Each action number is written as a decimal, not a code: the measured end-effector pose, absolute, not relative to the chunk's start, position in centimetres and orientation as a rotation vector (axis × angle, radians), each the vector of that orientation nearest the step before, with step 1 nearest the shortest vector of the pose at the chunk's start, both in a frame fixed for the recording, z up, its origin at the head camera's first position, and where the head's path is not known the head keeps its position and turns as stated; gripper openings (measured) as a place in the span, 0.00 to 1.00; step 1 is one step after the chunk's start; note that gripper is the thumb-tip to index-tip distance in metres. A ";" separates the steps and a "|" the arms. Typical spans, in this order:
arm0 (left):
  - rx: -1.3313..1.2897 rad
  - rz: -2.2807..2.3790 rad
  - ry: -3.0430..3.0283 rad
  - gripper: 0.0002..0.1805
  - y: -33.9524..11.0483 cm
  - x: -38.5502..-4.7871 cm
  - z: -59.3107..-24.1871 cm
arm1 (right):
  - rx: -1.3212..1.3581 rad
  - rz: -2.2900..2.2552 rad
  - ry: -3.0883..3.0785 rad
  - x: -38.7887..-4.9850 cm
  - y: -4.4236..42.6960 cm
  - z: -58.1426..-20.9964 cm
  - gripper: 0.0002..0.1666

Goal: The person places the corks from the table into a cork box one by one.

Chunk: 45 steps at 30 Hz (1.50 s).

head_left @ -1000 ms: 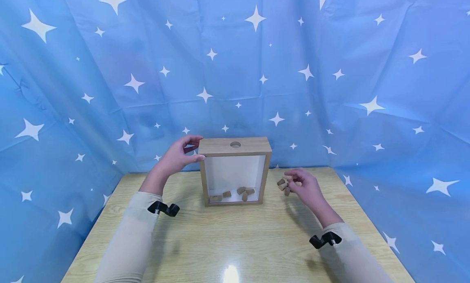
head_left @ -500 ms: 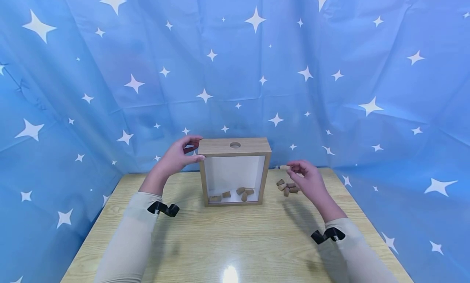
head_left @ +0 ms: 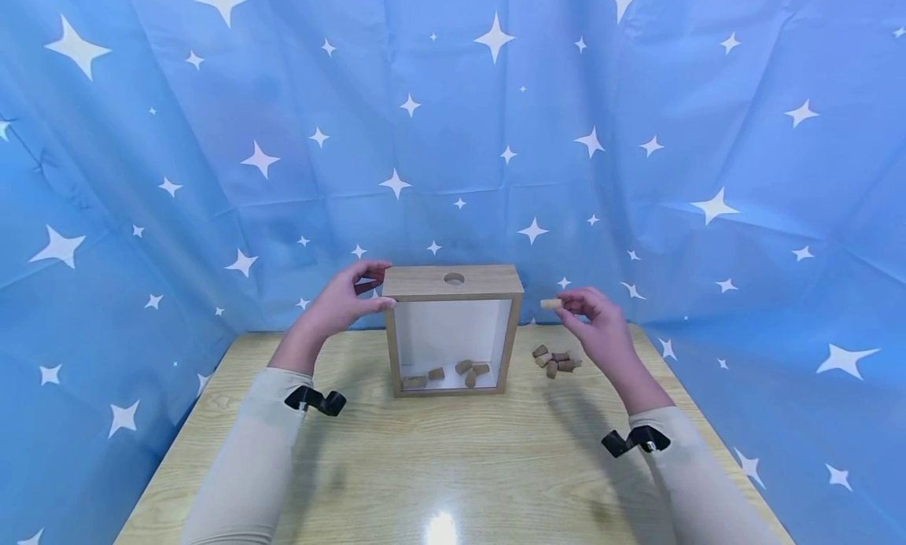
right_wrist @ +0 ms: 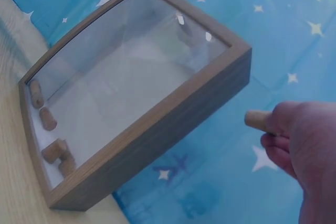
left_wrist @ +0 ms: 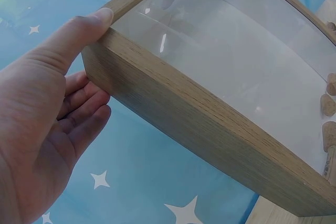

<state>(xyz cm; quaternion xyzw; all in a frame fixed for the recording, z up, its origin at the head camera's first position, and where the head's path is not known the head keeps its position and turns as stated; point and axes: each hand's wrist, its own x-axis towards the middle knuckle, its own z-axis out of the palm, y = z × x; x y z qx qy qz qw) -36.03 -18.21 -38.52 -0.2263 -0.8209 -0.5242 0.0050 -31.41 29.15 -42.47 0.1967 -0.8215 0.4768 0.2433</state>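
A wooden box [head_left: 453,283] with a clear front and a round hole in its top stands upright on the table, several corks [head_left: 464,367] lying at its bottom. My left hand [head_left: 338,303] grips its upper left corner, thumb on the front edge and fingers behind, as the left wrist view [left_wrist: 47,103] also shows. To the right of the box, my right hand [head_left: 602,330] pinches one cork [head_left: 551,303] between thumb and fingers, raised above the table. In the right wrist view this cork [right_wrist: 257,120] points toward the box's side without touching it.
A small pile of loose corks [head_left: 564,365] lies on the table [head_left: 396,466] to the right of the box, below my right hand. Behind the table and at both sides hangs a blue curtain [head_left: 453,160] with white stars.
My right hand has taken a cork from the pile and lifted it upward. My left hand and the box have stayed in place.
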 end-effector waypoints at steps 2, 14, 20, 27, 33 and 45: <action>-0.709 -1.645 -2.570 0.41 -18.2 -36.1 -38.5 | 0.536 1.310 -2.229 -31.5 29.0 -41.9 0.15; -0.697 -1.632 -2.585 0.41 -18.0 -35.9 -38.1 | 0.535 1.306 -2.154 -31.4 27.2 -38.6 0.15; -0.696 -1.627 -2.587 0.41 -17.9 -36.0 -38.2 | 0.575 1.333 -2.114 -31.7 25.8 -37.3 0.15; -0.698 -1.635 -2.583 0.40 -17.9 -36.1 -38.4 | 0.585 1.256 -2.133 -32.2 24.4 -36.3 0.14; -0.707 -1.632 -2.578 0.41 -17.9 -36.1 -38.4 | 0.631 1.200 -2.134 -32.7 23.1 -35.6 0.14; -0.685 -1.601 -2.584 0.42 -18.1 -35.9 -38.5 | 0.760 1.110 -2.222 -33.2 20.3 -34.0 0.13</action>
